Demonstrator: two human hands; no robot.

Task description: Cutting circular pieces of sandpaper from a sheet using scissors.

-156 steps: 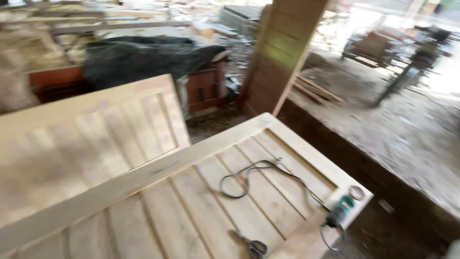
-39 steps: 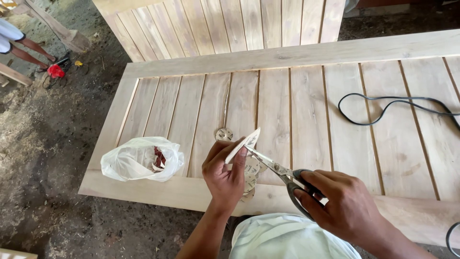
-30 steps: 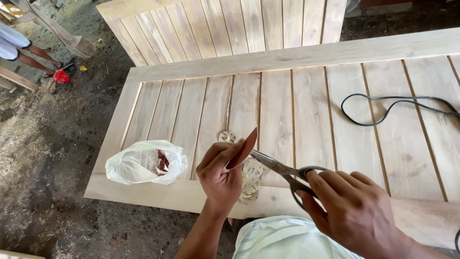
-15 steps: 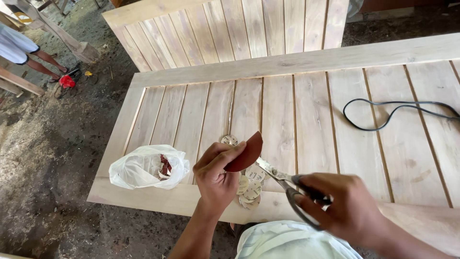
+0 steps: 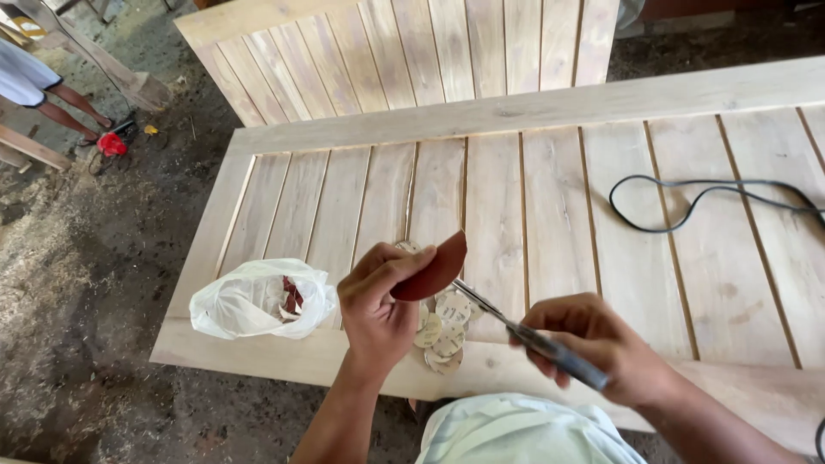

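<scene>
- The left hand (image 5: 378,314) is raised over the near edge of the wooden door panel (image 5: 550,215); its thumb and fingers pinch a reddish-brown sanding disc (image 5: 432,268), which is curled and tilted, its upper tip pointing away from the person
- The right hand (image 5: 601,348) is closed around the dark handles of a pair of scissors (image 5: 516,326); the blades look pressed together, and their tips reach to just under the disc, though contact is hard to tell
- Beneath the disc and the blades, a small heap of pale round paper discs (image 5: 443,331) lies on the panel close to its near edge
- A crumpled white plastic bag (image 5: 258,299) with reddish pieces inside sits at the panel's near left corner, near the left hand
- A black cable (image 5: 687,202) loops across the slats toward the right edge
- A second slatted panel (image 5: 412,43) lies beyond the far edge; on the dirt floor at the far left, another person's legs (image 5: 60,107) stand beside a red tool (image 5: 110,143)
</scene>
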